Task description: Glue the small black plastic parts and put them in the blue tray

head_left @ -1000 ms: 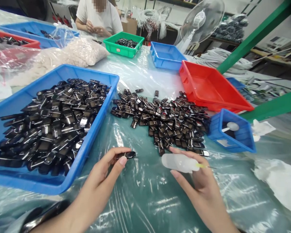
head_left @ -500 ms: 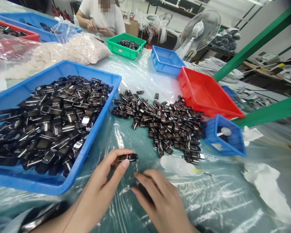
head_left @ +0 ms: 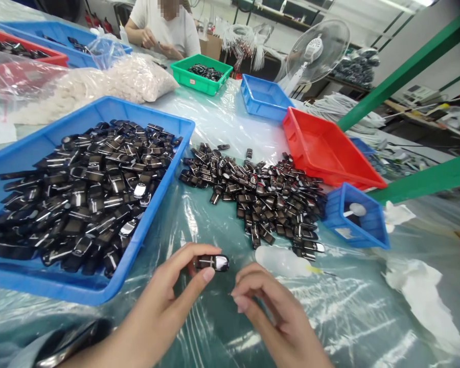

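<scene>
My left hand (head_left: 176, 291) pinches a small glossy black plastic part (head_left: 210, 262) between thumb and fingers, just above the table. The part has a brownish panel, a thin silver line and a bright reflection at its right end. To the right of it, apart from the part, is my right hand (head_left: 268, 301), thumb and fingertips drawn together; whatever may be in them is too small to make out. A pile of similar black parts (head_left: 268, 194) lies on the table beyond my hands. Many more fill the large blue tray (head_left: 153, 220) on the left.
A red tray (head_left: 333, 148), a small blue bin (head_left: 356, 214) and crumpled white tissue (head_left: 425, 296) are on the right. A clear flat piece (head_left: 279, 260) with a yellow tip lies near the pile. A green tray (head_left: 201, 82) stands by a person (head_left: 164, 30) across the table.
My left hand has shifted slightly right and down with the black part, which now shows a bright reflection. My right hand's fingers have drawn together, and the hand sits a little further right.
</scene>
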Demonstrator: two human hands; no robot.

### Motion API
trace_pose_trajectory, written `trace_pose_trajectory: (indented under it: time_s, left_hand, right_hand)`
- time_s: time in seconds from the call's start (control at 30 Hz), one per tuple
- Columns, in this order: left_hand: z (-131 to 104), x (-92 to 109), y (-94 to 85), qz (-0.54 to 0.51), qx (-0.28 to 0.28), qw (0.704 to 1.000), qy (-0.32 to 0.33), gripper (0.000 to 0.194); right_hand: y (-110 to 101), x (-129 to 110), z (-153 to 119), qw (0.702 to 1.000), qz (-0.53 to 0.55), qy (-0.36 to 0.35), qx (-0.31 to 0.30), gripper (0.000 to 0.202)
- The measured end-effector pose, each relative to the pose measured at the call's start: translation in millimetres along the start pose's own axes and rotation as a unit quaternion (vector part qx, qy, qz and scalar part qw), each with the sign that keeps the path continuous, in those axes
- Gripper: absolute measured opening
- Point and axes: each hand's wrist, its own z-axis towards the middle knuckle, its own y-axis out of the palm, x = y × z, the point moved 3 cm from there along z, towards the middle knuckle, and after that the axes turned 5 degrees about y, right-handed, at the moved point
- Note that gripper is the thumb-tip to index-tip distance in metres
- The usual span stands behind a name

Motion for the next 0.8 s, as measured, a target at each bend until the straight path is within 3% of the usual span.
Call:
trace_pose_trajectory:
  time_s: [0.07, 0.13, 0.2, 0.27, 0.5, 0.8]
  left_hand:
    - [-2.1, 2.2, 2.3, -0.010, -0.007, 1.000, 0.012, 0.019]
    - [-3.8, 5.0, 4.2, -0.022, -0.012, 0.999, 0.022, 0.017]
    - [-4.7, 7.4, 5.8, -0.037, -0.027, 0.998, 0.032, 0.015]
    - [-5.1, 8.6, 6.9, -0.044, -0.046, 0.997, 0.041, 0.014]
    - [-6.3, 6.1, 6.9, -0.019, -0.066, 0.997, 0.038, 0.015]
    - [-4.8, 12.6, 5.7, -0.007, -0.074, 0.988, 0.136, 0.017]
  right_hand:
    - [0.9, -0.5, 1.1, 0.980, 0.182, 0.077, -0.022, 0.010]
    - [5.0, 0.1, 2.0, 0.932, 0.336, 0.130, -0.045, 0.011]
    - [10.2, 2.2, 2.7, 0.883, 0.438, 0.156, -0.067, 0.010]
    - [13.8, 5.1, 3.5, 0.855, 0.489, 0.154, -0.081, 0.008]
    - [16.1, 12.5, 4.1, 0.848, 0.499, 0.152, -0.094, 0.010]
    - [19.2, 12.9, 2.9, 0.863, 0.448, 0.212, -0.096, 0.030]
